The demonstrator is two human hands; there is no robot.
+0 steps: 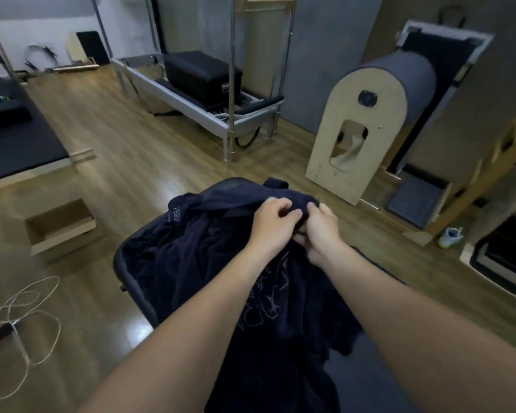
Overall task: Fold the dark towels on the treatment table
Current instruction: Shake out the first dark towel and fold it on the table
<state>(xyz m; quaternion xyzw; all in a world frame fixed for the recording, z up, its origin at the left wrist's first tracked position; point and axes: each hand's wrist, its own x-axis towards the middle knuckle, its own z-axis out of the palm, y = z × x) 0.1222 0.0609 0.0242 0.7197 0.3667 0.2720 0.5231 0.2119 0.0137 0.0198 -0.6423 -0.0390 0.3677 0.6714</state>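
A heap of dark navy towels (191,257) lies crumpled on the black padded treatment table (122,257) right in front of me. One towel shows pale printed lettering near its left edge. My left hand (273,223) and my right hand (322,231) are close together at the far end of the heap. Both pinch the same bunched edge of a dark towel, fingers curled into the cloth. Part of the towel hangs down under my forearms and hides the near table surface.
Wooden floor surrounds the table. An open wooden box (61,226) stands at the left, with a looped white cord (21,323) near it. A wooden arch barrel (358,135) stands to the right, a metal-framed reformer (203,93) behind, another black bed (15,144) far left.
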